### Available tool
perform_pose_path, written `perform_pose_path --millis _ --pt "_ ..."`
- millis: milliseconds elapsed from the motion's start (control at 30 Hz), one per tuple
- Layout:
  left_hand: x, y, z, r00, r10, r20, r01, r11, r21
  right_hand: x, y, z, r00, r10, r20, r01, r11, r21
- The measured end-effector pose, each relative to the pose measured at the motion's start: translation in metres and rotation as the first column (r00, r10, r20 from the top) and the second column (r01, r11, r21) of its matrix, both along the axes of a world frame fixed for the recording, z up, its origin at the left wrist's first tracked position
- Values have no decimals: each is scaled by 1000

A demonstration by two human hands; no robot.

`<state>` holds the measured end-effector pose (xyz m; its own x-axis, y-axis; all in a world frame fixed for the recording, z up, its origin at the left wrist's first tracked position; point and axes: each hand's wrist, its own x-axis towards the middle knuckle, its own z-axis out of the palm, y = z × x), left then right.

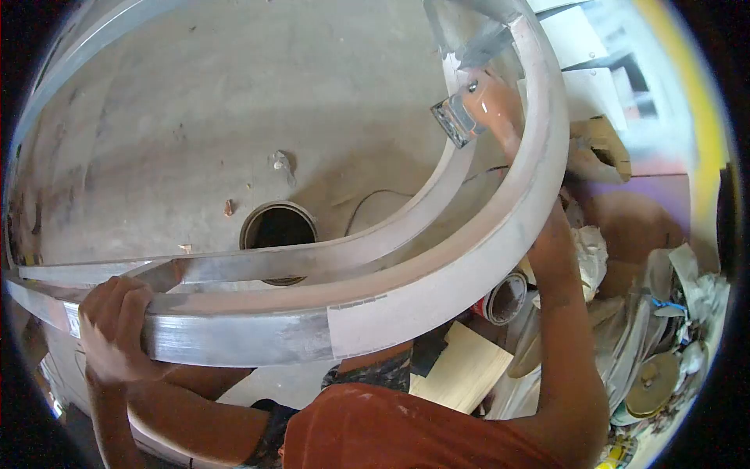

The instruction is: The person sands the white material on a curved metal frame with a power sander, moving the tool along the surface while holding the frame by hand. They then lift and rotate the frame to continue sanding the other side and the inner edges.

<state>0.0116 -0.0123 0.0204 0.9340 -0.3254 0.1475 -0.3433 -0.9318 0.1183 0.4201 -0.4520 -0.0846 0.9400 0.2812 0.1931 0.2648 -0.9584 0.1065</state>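
A large curved metal frame [242,338] runs across the view, bare and shiny at the left and coated pale grey around its bend. My left hand [116,328] is wrapped over its top edge near the left end. Through the bend reaches my right arm, with my right hand [497,105] closed around an orange and black power sander [459,119]. The sander's flat pad faces left, close beside the inner rail [461,160]. Part of its body is hidden by my fingers.
An open round bucket [248,227] stands on the concrete floor [156,141] behind the frame. A thin dark cable [367,199] trails nearby. On the right lie an open can [506,298], a wooden board [467,366], plastic sheeting [617,336] and a cardboard box [613,148].
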Motion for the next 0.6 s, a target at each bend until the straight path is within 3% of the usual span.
perform_pose_path --millis 133,233,300,433,533,600 --pt "0 3 2 1000 -26 -7 26 1000 6 -17 0 -5 994 87 63 -84 995 -52" --pt "-3 3 -1 999 -32 10 32 996 82 -8 -1 4 993 -41 -106 43 999 9" --pt "-9 11 -8 999 17 -40 -17 1000 -4 13 -5 2 999 -29 -27 30 999 43" --pt "-11 9 -3 997 31 -63 -29 999 41 23 -6 6 1000 10 -22 -8 996 87" --pt "-10 9 -4 999 25 -41 -24 999 25 15 -2 5 999 49 3 -49 999 -11" --pt "-13 9 -7 996 61 -67 -63 998 -23 -7 -2 4 993 57 -105 -55 998 24"
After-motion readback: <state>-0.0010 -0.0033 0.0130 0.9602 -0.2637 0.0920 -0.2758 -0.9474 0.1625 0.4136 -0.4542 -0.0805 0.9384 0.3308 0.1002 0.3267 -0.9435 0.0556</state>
